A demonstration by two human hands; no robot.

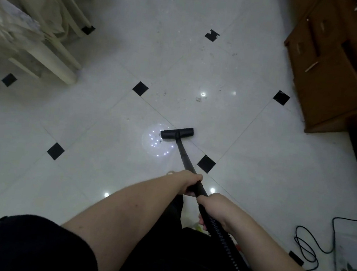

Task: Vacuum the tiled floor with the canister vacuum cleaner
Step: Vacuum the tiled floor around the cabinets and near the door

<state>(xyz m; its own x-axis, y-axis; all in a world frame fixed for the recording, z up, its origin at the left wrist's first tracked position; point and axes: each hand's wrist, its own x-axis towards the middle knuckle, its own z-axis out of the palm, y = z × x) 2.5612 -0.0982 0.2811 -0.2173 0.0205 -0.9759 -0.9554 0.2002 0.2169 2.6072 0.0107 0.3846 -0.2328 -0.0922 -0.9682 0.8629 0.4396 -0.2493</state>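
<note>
Black ribbed hose [224, 236] runs through the right hand [213, 208] at lower centre, its grip curled round it, while the left hand [190, 182] just ahead wraps the wand [184, 154]; two hands likely steady and steer the push. Farther up, at frame centre, one floor head [177, 133] lies flat on the white tiles [85, 124], facing crumbs [198, 98] scattered beyond it. The canister is out of view.

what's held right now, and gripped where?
The vacuum wand: left hand grips its upper end, right hand grips just behind, where the ribbed hose starts. The floor head rests on the tiles.
</note>
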